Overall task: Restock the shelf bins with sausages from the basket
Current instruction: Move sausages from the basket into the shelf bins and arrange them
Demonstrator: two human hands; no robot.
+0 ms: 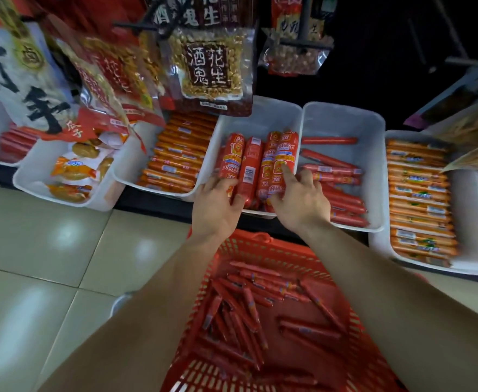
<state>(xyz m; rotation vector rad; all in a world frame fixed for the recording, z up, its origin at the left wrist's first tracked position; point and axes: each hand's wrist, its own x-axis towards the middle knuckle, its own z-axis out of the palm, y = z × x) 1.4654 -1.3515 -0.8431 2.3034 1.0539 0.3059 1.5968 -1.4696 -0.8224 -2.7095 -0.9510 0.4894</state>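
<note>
While your forearms cross above the red basket (249, 247) — thin sausages (246, 304) lying loose in it — both hands reach into the white bin (260, 120) beyond. Your left hand (218, 206) curls over the near ends of the thick sausages (266, 162), thumb against them. Your right hand (300, 205) presses a straight forefinger on the rightmost one, gripping nothing. Past your fingertips, a peanut packet (212, 69) overhangs the bin's far end.
</note>
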